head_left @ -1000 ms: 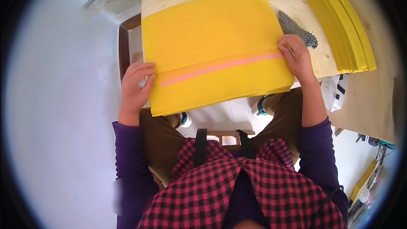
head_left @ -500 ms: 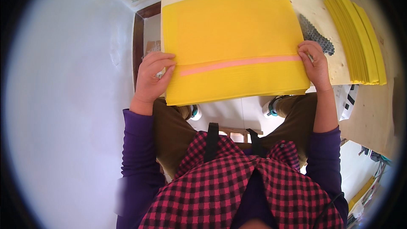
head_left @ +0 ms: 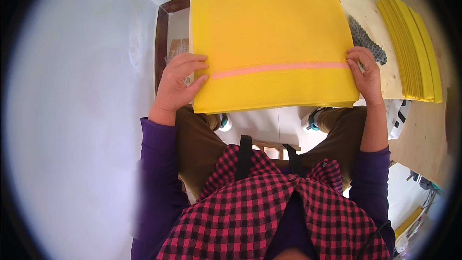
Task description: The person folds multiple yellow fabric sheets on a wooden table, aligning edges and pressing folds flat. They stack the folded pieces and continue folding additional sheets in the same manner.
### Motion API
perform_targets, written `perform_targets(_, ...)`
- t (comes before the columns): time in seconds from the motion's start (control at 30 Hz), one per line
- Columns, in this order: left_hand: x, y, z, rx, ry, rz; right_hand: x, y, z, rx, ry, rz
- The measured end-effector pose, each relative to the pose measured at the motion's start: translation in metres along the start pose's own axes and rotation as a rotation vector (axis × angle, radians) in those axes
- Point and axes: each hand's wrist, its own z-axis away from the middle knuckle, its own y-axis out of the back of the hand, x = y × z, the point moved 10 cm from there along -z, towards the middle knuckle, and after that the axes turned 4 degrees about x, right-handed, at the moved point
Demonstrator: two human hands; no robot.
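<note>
A large stack of thin yellow sheets [head_left: 269, 29] lies in front of me and reaches past the table's near edge. Across its lower part runs a narrow pink strip [head_left: 284, 67], just below the lower edge of the top sheet. My left hand [head_left: 179, 82] is at the stack's left side, thumb and fingers apart, tips touching the yellow surface near the strip's left end. At the right side, my right hand [head_left: 368, 73] pinches the edge of the top yellow sheet by the strip's right end. The fingertips partly cover what it grips.
The pale wooden table [head_left: 392, 74] bears a grey bumpy piece of material [head_left: 368, 41] beside the stack. Farther right stands a folded pile of yellow sheets [head_left: 411, 50]. A white wall [head_left: 77, 115] rises on the left. My legs and shoes are below the table edge.
My left thumb and fingers have parted from their pinch at the sheet's edge. The pink strip now lies more level. The whole view has shifted slightly.
</note>
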Motion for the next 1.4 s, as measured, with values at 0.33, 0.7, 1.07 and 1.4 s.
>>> perform_targets(0.33, 0.003, 0.001, -0.004, 0.043, -0.062, -0.055, 0.003, 0.0, -0.001, 0.002, -0.013, -0.025)
perform_targets(0.7, 0.004, 0.006, -0.003, 0.106, -0.078, -0.08, -0.004, 0.005, -0.002, 0.047, 0.055, 0.001)
perform_targets(1.07, 0.001, 0.01, -0.003, 0.148, -0.031, -0.092, -0.027, 0.006, -0.005, 0.088, 0.067, -0.059)
perform_targets(1.4, 0.003, 0.003, -0.003, 0.068, -0.049, -0.098, 0.009, 0.029, -0.001, 0.113, -0.044, -0.174)
